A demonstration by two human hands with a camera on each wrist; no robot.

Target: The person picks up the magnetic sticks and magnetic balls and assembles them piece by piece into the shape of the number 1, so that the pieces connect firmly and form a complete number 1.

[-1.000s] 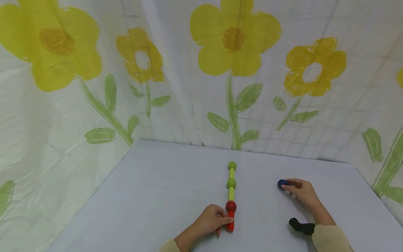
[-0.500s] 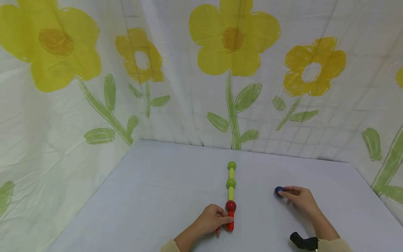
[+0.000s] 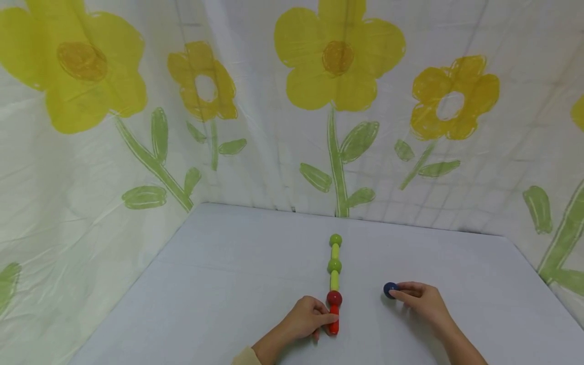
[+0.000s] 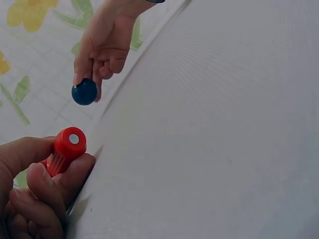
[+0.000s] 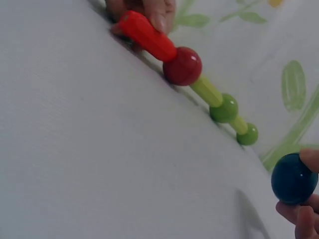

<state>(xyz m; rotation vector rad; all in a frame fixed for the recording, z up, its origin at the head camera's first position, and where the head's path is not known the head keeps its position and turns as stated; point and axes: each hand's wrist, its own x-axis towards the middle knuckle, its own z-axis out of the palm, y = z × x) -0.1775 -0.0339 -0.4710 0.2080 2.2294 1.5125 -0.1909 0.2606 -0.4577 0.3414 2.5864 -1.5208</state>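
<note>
My left hand point(image 3: 306, 319) pinches a red rod point(image 3: 334, 320) between thumb and fingers. The rod's near end, seen in the left wrist view, has a round silvery disc in its face. Beyond it the line continues with a red ball point(image 3: 334, 298), a yellow-green rod point(image 3: 335, 280), a green ball point(image 3: 334, 265), another yellow-green rod point(image 3: 335, 251) and a green ball point(image 3: 335, 240) at the far end. To the right, my right hand point(image 3: 422, 301) pinches a dark blue ball point(image 5: 294, 179) by thumb and fingertips, apart from the line; its shadow falls on the table.
The pale table point(image 3: 228, 263) runs back to a white curtain point(image 3: 255, 152) printed with yellow flowers. More of this curtain hangs along the left side and at the right.
My right hand has moved left and nearer to me with the blue ball, closer to the line. The black band on that wrist has left the head view. The left hand has stayed still.
</note>
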